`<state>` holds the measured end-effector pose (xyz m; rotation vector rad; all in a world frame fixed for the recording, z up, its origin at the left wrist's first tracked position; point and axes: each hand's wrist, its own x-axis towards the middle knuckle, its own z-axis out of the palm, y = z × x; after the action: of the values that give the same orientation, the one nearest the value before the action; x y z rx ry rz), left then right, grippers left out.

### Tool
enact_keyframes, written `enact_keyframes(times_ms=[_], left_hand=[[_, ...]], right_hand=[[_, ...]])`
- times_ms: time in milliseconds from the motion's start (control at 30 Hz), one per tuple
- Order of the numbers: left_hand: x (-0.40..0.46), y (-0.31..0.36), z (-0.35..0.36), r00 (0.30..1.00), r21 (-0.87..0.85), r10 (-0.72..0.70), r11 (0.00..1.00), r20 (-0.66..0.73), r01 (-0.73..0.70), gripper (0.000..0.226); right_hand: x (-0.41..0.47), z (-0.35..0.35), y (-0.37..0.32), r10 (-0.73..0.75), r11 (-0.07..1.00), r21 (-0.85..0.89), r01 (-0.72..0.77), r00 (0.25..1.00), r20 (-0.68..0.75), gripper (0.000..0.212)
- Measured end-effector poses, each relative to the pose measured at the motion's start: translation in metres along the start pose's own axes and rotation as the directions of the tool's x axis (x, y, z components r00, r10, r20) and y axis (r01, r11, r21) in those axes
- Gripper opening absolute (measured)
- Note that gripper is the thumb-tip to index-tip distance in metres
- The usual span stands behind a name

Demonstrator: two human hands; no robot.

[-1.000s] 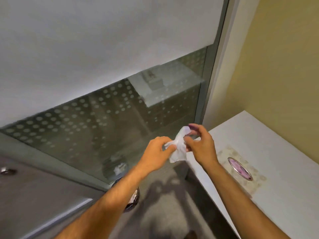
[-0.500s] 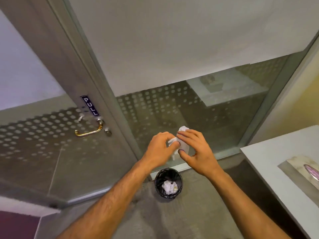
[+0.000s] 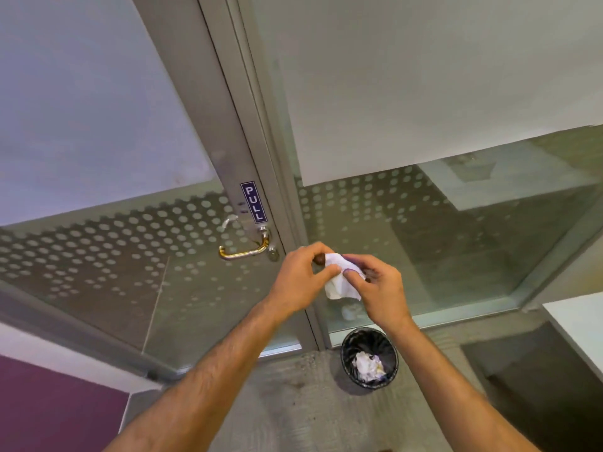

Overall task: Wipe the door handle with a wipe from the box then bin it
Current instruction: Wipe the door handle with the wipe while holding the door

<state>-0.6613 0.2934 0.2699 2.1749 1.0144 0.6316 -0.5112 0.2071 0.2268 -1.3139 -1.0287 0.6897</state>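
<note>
Swung further left since half a second ago: door handle (image 3: 244,247) now just left of the left hand (image 3: 301,279), bin (image 3: 369,358) now below the right hand (image 3: 380,290) rather than under both. Wipe (image 3: 341,282) pinched between both hands, left thumb and fingers clamped on its upper left corner, right fingertips clamped on its upper right edge, loose part hanging beneath. Upper part of wipe partly hidden behind right fingers; folds hard to make out. Handle apart from both hands, untouched, brass-coloured bar mounted on the door frame (image 3: 228,125) below a PULL sign (image 3: 254,201). Worktop (image 3: 579,324) cut off at right edge, far right of the right hand; only a pale corner visible, box out of view. Bin black-lined, standing on the floor (image 3: 293,402) against the glass panel (image 3: 424,239), holding crumpled white paper (image 3: 368,367); depth beneath that not discernible. Both forearms cut off at the bottom edge.
</note>
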Motion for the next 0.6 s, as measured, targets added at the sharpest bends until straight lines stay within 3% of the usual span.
enact_keyframes(times_ms=[100,200,267,433,533,600], left_hand=[[0.02,-0.017,-0.039,1.0,0.102,0.029,0.994,0.01,-0.03,0.017],[0.037,-0.032,-0.078,0.997,0.308,0.07,0.948,0.03,-0.076,0.019],[0.047,-0.044,-0.104,0.992,0.495,0.103,0.86,0.073,-0.126,0.029],[0.085,-0.077,-0.18,0.927,0.783,0.249,0.498,0.282,-0.372,0.059],[0.11,-0.104,-0.214,0.864,0.832,0.297,0.27,0.407,-0.485,0.065],[0.125,-0.119,-0.229,0.781,0.821,0.376,0.086,0.498,-0.565,0.067]], right_hand=[[0.03,0.034,-0.001,0.105,0.971,0.217,-0.099,0.994,-0.016,0.034],[0.054,0.07,-0.002,0.166,0.945,0.291,-0.148,0.985,-0.038,0.03],[0.064,0.094,0.002,0.193,0.946,0.279,-0.165,0.978,-0.075,0.031],[0.09,0.149,0.011,0.224,0.959,0.227,-0.171,0.945,-0.237,0.036],[0.103,0.187,0.018,0.211,0.969,0.195,-0.151,0.917,-0.339,0.036],[0.114,0.212,0.026,0.192,0.977,0.167,-0.132,0.886,-0.421,0.033]])
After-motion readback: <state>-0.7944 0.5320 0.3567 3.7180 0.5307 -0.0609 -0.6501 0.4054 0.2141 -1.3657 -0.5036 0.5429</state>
